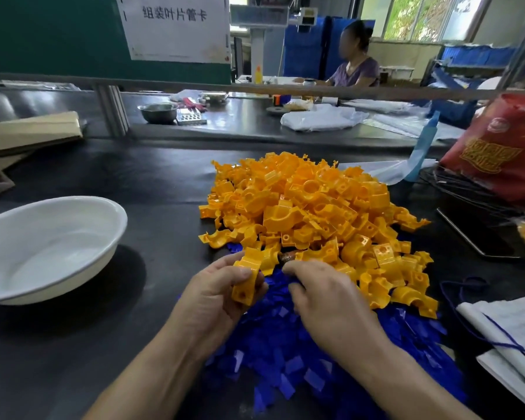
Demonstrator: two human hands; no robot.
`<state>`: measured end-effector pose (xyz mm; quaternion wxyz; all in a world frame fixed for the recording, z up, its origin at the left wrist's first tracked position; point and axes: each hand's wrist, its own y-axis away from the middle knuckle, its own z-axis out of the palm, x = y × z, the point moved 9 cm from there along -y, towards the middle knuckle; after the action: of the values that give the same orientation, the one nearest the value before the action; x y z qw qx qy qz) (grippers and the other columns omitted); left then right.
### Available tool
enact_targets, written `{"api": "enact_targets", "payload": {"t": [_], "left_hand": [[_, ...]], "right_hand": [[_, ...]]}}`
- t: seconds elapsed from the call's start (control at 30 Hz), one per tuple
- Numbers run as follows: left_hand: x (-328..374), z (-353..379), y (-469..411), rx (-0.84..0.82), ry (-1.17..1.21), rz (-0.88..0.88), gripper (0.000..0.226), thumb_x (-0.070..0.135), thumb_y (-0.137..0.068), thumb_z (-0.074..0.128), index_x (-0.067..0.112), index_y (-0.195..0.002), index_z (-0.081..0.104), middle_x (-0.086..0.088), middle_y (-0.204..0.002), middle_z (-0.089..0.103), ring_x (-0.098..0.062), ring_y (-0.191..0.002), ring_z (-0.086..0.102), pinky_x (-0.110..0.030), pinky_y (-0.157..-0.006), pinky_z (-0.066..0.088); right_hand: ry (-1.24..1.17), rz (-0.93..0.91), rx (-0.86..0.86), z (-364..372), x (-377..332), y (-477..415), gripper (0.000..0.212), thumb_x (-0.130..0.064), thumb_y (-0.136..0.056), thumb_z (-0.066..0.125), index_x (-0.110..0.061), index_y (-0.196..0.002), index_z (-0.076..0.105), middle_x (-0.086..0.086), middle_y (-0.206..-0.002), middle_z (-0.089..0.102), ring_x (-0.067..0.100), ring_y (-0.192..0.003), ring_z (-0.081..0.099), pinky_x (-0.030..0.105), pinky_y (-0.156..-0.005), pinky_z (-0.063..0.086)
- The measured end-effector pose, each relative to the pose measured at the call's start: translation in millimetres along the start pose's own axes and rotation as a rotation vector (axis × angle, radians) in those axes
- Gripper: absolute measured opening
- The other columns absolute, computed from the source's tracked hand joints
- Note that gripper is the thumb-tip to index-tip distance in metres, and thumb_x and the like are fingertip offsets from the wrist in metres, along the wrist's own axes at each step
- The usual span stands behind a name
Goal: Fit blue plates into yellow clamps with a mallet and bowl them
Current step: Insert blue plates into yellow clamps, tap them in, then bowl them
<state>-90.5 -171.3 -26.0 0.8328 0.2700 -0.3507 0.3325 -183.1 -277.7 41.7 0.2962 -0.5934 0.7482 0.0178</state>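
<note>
On our black workbench (pixel 152 177), at the near edge of the clamp pile (pixel 309 204), our left hand (pixel 215 295) grips a yellow clamp (pixel 247 283) lengthwise toward us, while our right hand (pixel 325 295) beside it curls into blue plates (pixel 285 359), hold unclear.

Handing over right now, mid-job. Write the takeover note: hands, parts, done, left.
Left hand grips a yellow clamp. Right hand rests fingers-curled on the blue plates; any pinch is hidden. Clamp pile sits behind them. White bowl, to the left, shows nothing inside. Mallet not clearly seen. Done: none visibly bowled. Left: fit plate, tap, bowl, repeat.
</note>
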Motion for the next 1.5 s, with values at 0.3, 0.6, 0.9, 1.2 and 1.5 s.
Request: {"api": "enact_targets", "payload": {"t": [0.3, 0.6, 0.9, 1.2, 1.5], "left_hand": [[-1, -4, 5, 0.007, -0.136, 0.133, 0.051, 0.017, -0.068, 0.073, 0.01, -0.116, 0.063, -0.012, -0.097, 0.074, -0.023, -0.082, 0.072, -0.03, -0.062, 0.058], [1, 1, 8, -0.034, -0.133, 0.171, 0.052, 0.019, -0.069, 0.074, 0.014, -0.12, 0.062, -0.014, -0.107, 0.073, -0.024, -0.086, 0.072, -0.027, -0.064, 0.058], [1, 5, 10, -0.048, -0.195, 0.209, 0.042, 0.023, -0.07, 0.075, 0.017, -0.111, 0.069, -0.007, -0.083, 0.071, -0.018, -0.074, 0.07, -0.025, -0.062, 0.056], [-1, 4, 9, -0.06, -0.167, 0.18, 0.035, 0.022, -0.073, 0.075, 0.017, -0.107, 0.07, -0.014, -0.097, 0.071, -0.024, -0.082, 0.069, -0.032, -0.068, 0.059], [1, 7, 10, -0.056, -0.072, 0.191, 0.036, 0.02, -0.072, 0.077, 0.014, -0.107, 0.07, -0.018, -0.104, 0.071, -0.027, -0.085, 0.071, -0.029, -0.066, 0.057]], "right_hand": [[-0.66, 0.154, -0.045, -7, 9, -6, 0.018, -0.019, -0.091, 0.061, -0.037, -0.094, 0.064, -0.012, -0.086, 0.07, 0.009, -0.07, 0.07, 0.021, -0.064, 0.057], [-0.551, -0.021, -0.102, -7, -18, 3, 0.034, -0.02, -0.094, 0.055, -0.053, -0.094, 0.061, -0.011, -0.086, 0.06, 0.009, -0.075, 0.063, 0.016, -0.06, 0.053], [-0.327, -0.08, -0.115, 4, -18, 5, 0.013, -0.029, -0.09, 0.06, -0.04, -0.096, 0.06, -0.016, -0.085, 0.057, 0.006, -0.079, 0.059, 0.023, -0.062, 0.052], [-0.411, 0.088, -0.065, 13, -1, 10, 0.01, -0.034, -0.087, 0.062, -0.039, -0.088, 0.053, -0.021, -0.09, 0.056, 0.004, -0.076, 0.06, 0.02, -0.06, 0.053], [-0.896, 0.359, -0.263, 42, 13, 15, 0.021, -0.023, -0.089, 0.064, -0.036, -0.106, 0.063, -0.004, -0.087, 0.07, 0.017, -0.072, 0.07, 0.027, -0.059, 0.058]]}}
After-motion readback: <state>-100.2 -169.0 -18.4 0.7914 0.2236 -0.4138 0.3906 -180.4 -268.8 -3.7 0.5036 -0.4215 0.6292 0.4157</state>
